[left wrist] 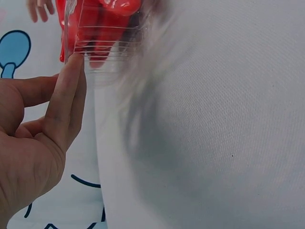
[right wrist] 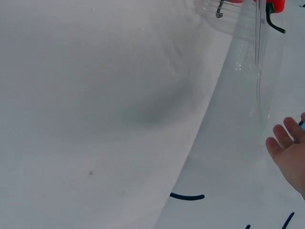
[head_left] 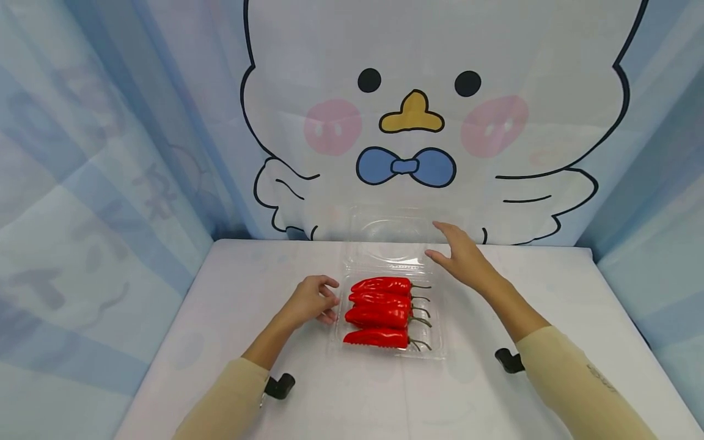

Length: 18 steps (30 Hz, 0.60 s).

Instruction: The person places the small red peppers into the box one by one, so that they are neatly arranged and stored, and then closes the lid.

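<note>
Several long red peppers [head_left: 379, 316] with green stems lie side by side in a clear plastic clamshell box [head_left: 437, 348]. The box's lid [head_left: 379, 231] stands raised on the far side. At the box's left wall is my left hand [head_left: 310, 300], its fingertips right at the edge. In the left wrist view the left hand's fingers [left wrist: 66, 98] are fairly straight against the ribbed wall. My right hand [head_left: 462, 256], thumb and fingers spread, is beside the lid's right edge. The right wrist view shows the right hand [right wrist: 291, 150] apart from the clear plastic, with nothing in its fingers.
A white table [head_left: 264, 263] carries the box near its middle. Behind it hangs a curtain [head_left: 407, 36] with a cartoon bird print, and blue curtains [head_left: 71, 214] close off the sides. Black fittings [head_left: 282, 386] show at both sleeves.
</note>
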Each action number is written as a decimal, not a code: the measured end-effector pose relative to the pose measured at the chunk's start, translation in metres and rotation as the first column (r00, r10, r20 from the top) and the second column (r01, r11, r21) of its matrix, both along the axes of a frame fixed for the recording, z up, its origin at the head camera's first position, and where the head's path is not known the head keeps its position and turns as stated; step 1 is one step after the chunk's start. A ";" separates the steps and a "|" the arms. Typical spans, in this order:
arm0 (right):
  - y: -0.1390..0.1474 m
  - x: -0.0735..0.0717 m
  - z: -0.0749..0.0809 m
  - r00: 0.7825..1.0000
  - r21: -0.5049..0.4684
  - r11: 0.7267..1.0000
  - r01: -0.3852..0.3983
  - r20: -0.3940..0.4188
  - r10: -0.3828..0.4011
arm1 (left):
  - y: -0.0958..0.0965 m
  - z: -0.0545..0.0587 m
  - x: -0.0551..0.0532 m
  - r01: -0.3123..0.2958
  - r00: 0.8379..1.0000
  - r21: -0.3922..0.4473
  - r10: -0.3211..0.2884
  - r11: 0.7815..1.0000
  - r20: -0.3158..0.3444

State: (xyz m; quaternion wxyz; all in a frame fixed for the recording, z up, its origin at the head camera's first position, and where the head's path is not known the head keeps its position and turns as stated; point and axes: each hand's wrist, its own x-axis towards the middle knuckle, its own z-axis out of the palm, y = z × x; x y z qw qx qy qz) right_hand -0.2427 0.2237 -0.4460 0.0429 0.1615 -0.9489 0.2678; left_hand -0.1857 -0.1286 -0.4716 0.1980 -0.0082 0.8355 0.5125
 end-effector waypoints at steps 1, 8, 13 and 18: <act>0.001 -0.004 0.000 1.000 -0.003 1.000 0.015 0.021 -0.015 | 0.000 0.000 0.000 -0.001 1.000 -0.001 0.001 1.000 -0.001; 0.007 -0.027 -0.001 0.985 -0.028 0.997 0.078 0.156 -0.073 | -0.001 0.001 0.000 0.001 1.000 0.003 -0.001 1.000 0.005; 0.008 -0.039 -0.004 0.960 -0.074 0.991 0.111 0.266 -0.088 | -0.001 0.001 0.001 -0.004 1.000 -0.001 0.004 1.000 0.006; 0.011 -0.046 -0.007 0.937 -0.112 0.985 0.133 0.339 -0.088 | -0.001 0.000 0.000 -0.002 1.000 0.004 0.002 1.000 0.009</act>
